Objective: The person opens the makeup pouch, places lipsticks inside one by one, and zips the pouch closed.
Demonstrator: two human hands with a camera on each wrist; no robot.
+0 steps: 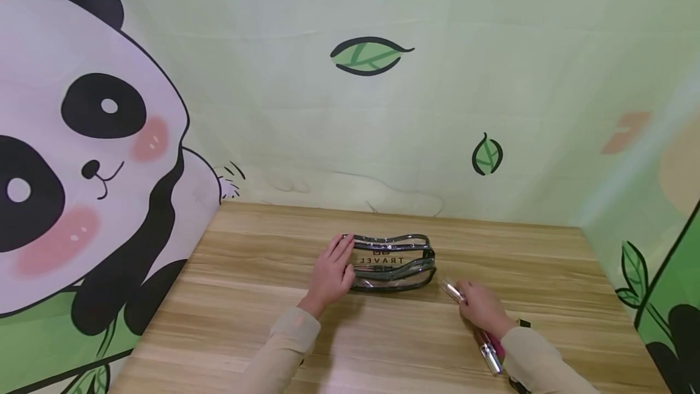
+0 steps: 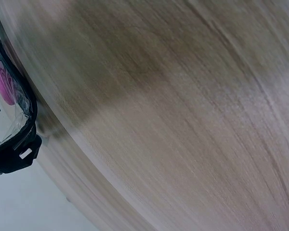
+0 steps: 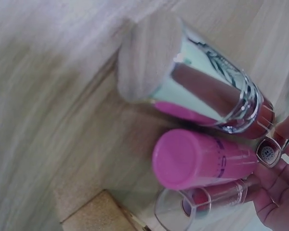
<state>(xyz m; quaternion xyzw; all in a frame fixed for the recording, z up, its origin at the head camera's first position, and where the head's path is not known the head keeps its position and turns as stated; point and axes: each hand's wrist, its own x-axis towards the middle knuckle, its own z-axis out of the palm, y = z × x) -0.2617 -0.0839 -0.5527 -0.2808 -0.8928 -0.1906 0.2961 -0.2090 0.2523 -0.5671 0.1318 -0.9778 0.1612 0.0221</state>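
Fingers mostly straight, my left hand (image 1: 330,269) rests against the left end of a clear black-edged pouch (image 1: 391,284) lettered TRAVEL. Something pink (image 2: 3,79) shows through the plastic in the left wrist view. My right hand (image 1: 483,307) pinches a slim silvery lipstick tube (image 1: 452,290) just right of the pouch; its square end with a round sticker faces the right wrist camera. Close by that hand on the table are a large silver-capped tube (image 3: 154,62), a pink tube (image 3: 197,159) and a clear-capped tube (image 3: 202,204).
A gold-brown box-like item (image 3: 98,211) lies beside the tubes. The wood-grain table (image 1: 246,248) meets a green cloth backdrop (image 1: 273,108) printed with a panda and leaves. A dark item (image 1: 516,385) is partly hidden by the right sleeve.
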